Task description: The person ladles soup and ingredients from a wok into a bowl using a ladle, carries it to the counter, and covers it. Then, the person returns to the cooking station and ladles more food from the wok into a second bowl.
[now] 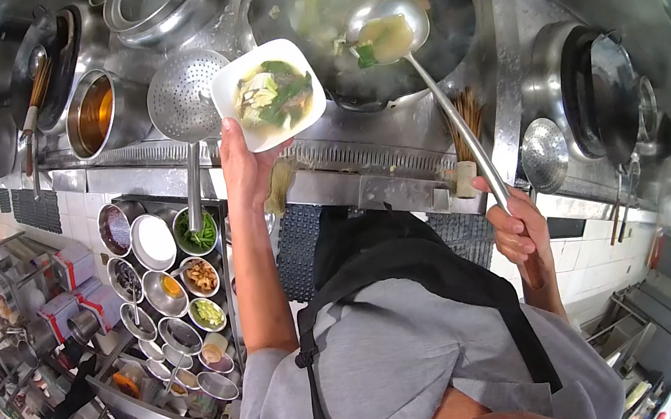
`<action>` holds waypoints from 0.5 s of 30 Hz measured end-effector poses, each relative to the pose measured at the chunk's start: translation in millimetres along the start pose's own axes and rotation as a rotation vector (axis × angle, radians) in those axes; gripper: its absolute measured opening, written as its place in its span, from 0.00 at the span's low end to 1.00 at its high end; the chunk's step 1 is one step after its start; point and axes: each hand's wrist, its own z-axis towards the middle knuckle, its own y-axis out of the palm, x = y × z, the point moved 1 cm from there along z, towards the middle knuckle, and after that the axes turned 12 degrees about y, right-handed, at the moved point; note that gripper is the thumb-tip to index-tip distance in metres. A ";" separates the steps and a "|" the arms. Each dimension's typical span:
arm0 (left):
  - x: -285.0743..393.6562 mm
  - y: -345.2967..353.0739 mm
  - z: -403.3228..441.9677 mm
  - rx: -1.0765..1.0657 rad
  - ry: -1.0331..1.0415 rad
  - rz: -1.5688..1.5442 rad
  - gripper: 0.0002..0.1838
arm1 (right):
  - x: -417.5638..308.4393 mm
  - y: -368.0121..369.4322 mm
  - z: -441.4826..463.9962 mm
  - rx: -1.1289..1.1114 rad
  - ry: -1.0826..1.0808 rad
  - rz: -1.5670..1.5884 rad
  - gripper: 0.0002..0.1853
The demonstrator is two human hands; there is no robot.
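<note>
My left hand (245, 167) holds a white square bowl (224, 95) from below and the side, with the thumb at its near edge. Soup with leafy greens and pale pieces (274, 96) lies in the bowl. Closed around the long handle of a metal ladle (461, 115) is my right hand (519, 226). The ladle's head is over the wok (449, 42), filled with cloudy broth and a green piece. Steam rises from the wok, where more broth, greens and orange bits show. Whether the ladle touches the broth below, I cannot tell.
A perforated skimmer (186, 97) rests left of the bowl, beside a metal pot (110, 114) of amber liquid. Several ingredient bowls (164, 293) stand at the lower left. A bamboo brush (464, 136) stands near the ladle handle. Another skimmer (544, 154) hangs at the right.
</note>
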 end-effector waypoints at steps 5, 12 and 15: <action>-10.0 13.6 15.8 -0.037 0.008 -0.029 0.32 | -7.8 23.0 -17.7 0.092 -0.069 -0.147 0.26; -9.6 17.8 23.8 -0.065 0.029 -0.003 0.33 | -16.0 26.5 -16.5 -0.093 -0.047 0.051 0.27; -11.9 20.1 29.2 -0.074 0.038 0.027 0.32 | -20.7 37.0 -29.0 -0.147 -0.059 0.063 0.28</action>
